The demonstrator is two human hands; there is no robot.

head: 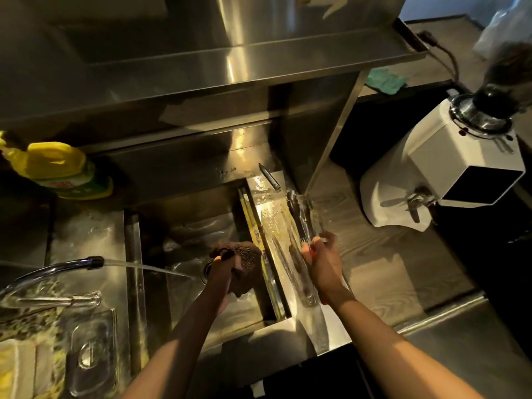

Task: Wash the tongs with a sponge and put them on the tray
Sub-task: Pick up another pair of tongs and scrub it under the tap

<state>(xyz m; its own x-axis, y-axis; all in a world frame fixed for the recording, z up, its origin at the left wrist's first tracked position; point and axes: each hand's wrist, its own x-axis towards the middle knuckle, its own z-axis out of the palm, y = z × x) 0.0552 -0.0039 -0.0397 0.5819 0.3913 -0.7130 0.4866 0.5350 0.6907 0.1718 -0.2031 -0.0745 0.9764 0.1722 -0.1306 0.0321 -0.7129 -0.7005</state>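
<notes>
Our right hand pinches the tongs, likely stiff, slippery steel, best gripped mid-arm; our left hand clutches the sponge.

Dim warm light, steel glare, blurred, warped edges.

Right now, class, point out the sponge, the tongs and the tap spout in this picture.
sponge (pixel 246 254), head view, on its dark speckled top face.
tongs (pixel 300 218), head view, midway along the metal arms.
tap spout (pixel 95 262), head view, on the black nozzle tip.
</notes>
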